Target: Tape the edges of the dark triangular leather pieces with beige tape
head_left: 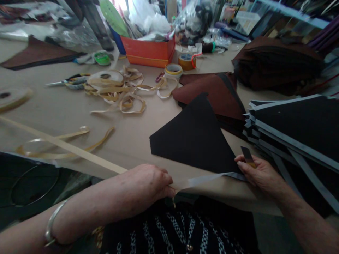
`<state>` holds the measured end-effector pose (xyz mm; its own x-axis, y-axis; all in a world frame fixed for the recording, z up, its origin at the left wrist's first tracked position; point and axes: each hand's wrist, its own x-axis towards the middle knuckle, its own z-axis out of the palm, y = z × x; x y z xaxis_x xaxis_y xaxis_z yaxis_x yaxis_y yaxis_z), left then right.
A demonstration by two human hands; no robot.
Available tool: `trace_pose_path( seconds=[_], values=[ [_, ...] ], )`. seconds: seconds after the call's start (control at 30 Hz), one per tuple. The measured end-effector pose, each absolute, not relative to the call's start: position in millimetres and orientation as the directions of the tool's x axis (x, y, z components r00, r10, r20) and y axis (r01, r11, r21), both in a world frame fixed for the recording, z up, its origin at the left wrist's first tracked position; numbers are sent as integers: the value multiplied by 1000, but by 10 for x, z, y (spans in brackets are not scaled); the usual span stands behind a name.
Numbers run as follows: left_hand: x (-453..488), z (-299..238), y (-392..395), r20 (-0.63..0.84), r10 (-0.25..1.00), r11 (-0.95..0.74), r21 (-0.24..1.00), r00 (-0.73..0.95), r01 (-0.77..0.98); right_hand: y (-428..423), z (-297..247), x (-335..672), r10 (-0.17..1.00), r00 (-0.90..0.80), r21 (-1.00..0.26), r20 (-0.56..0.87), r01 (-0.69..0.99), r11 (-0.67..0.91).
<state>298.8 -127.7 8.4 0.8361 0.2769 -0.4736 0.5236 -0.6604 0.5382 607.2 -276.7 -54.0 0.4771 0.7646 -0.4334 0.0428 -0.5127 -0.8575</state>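
Observation:
My left hand [149,183] is closed on a long tan ribbon [63,145] that runs in from the left. A pale grey strip [203,180] stretches from that hand to the lower corner of a black triangular fabric piece [193,137], which lies flat on the table. My right hand [261,176] rests beside that corner, pinching a small dark strip end [247,156] with a tan edge between thumb and fingers. The two hands are apart, with the strip spanning most of the gap.
A stack of black triangles with grey edging [296,130] lies at the right, and brown triangles [212,95] sit beyond the black piece. Scissors [71,80], ribbon rolls, tangled ribbon [124,95], tape rolls [173,70] and an orange box [148,51] fill the far table.

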Motion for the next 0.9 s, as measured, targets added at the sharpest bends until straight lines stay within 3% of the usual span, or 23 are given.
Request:
trace_pose_path(
  seconds=[0.2, 0.3, 0.47, 0.53, 0.63, 0.73, 0.9],
  values=[
    [3050, 117, -1173, -461, 266, -521, 670, 847, 529, -2735, -523, 6069, 782, 479, -865, -398, 86, -493],
    [3113, 60, -1135, -459, 211, -526, 691, 863, 496, -2743, -542, 6065, 769, 478, -857, -424, 65, -512],
    [3269, 115, -1134, -303, 180, -600, 720, 936, 349, -2750, -559, 6053, 755, 480, -867, -447, -23, -499],
    [3328, 167, -1137, -379, 178, -483, 770, 908, 416, -2756, -570, 6054, 760, 479, -876, -440, -43, -480],
    [3398, 180, -1150, -546, 149, -158, 810, 824, 565, -2770, -590, 6064, 772, 483, -894, -414, -54, -445],
    [3452, 103, -1182, -601, 158, 81, 799, 783, 596, -2780, -591, 6066, 782, 464, -899, -416, -78, -431],
    [3496, -83, -1226, -679, 189, 137, 734, 710, 665, -2770, -544, 6025, 757, 468, -883, -457, -133, -451]
  ],
)
